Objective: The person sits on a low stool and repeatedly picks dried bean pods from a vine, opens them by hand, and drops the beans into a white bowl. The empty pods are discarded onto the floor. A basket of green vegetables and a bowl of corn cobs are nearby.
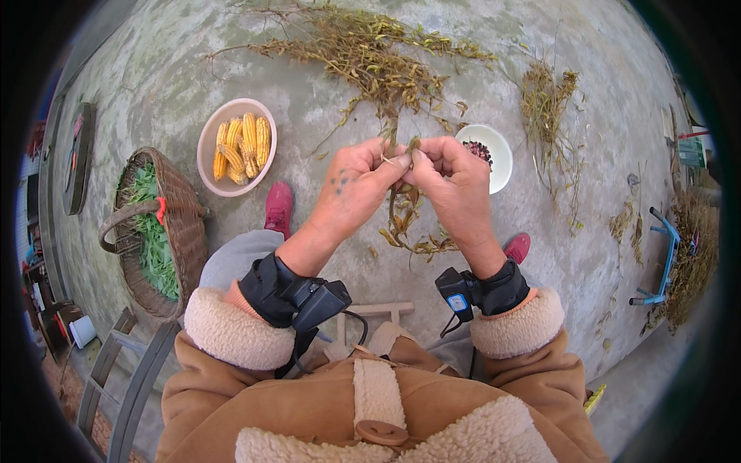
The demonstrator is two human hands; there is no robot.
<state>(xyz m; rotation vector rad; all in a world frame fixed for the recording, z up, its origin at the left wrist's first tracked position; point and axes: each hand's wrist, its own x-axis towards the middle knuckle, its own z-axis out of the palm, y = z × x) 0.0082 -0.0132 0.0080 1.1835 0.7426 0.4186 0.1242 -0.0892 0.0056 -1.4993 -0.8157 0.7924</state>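
Grey concrete floor (324, 100), strewn with dry stalks (370, 46). Left hand (356, 185) and right hand (451, 181) together above it, fingers of both pinched on a dry pod (403, 158). White bowl (494, 166) just beyond; corn bowl (210, 135) and basket (181, 208) left.

a farmyard or the yard of a country home, out of doors on a rough concrete floor (309, 100). around the pink bowl of corn cobs (236, 146): a wicker basket of green leaves (158, 231) just to its left, heaps of dried bean stalks (370, 54) to its right, and past them a small white bowl of dark beans (486, 154).
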